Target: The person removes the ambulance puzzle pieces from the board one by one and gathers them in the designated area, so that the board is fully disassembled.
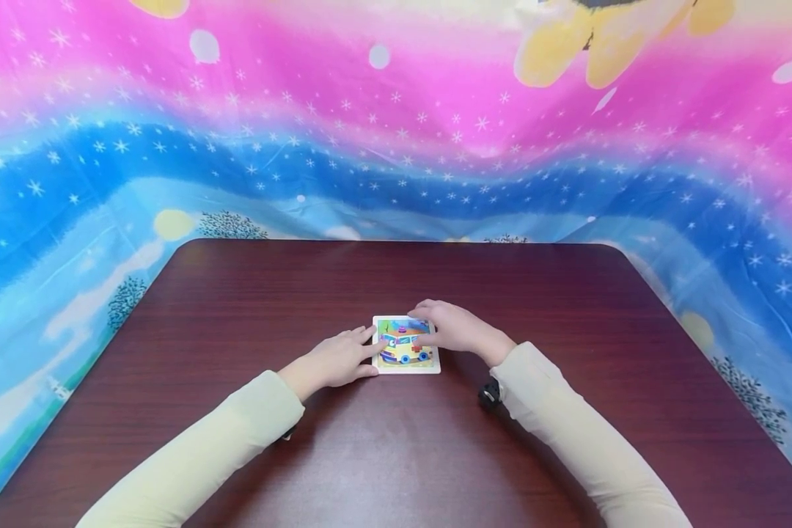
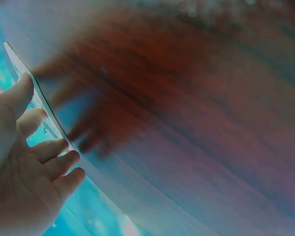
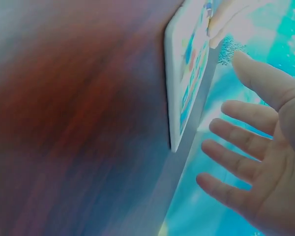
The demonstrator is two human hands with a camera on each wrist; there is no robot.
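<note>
A square picture board (image 1: pixel 404 358) with a pale rim lies flat on the table. It shows a cartoon yellow van with blue wheels. At its left edge my left hand (image 1: pixel 338 359) rests with fingers extended, some reaching over the picture. The left wrist view shows the thumb and fingertips of that hand (image 2: pixel 24 167) touching along the board's edge. Over the board's upper right side is my right hand (image 1: pixel 460 328). In the right wrist view, the fingers of this hand (image 3: pixel 265 162) are spread and apart from the board (image 3: pixel 179 93), holding nothing.
The dark red-brown wooden table (image 1: pixel 290 286) extends around the board on all sides. Behind and beside it hangs a pink and blue patterned cloth (image 1: pixel 343 161). A small black device (image 1: pixel 489 396) sits at my right wrist, below the pale sleeve (image 1: pixel 548 396).
</note>
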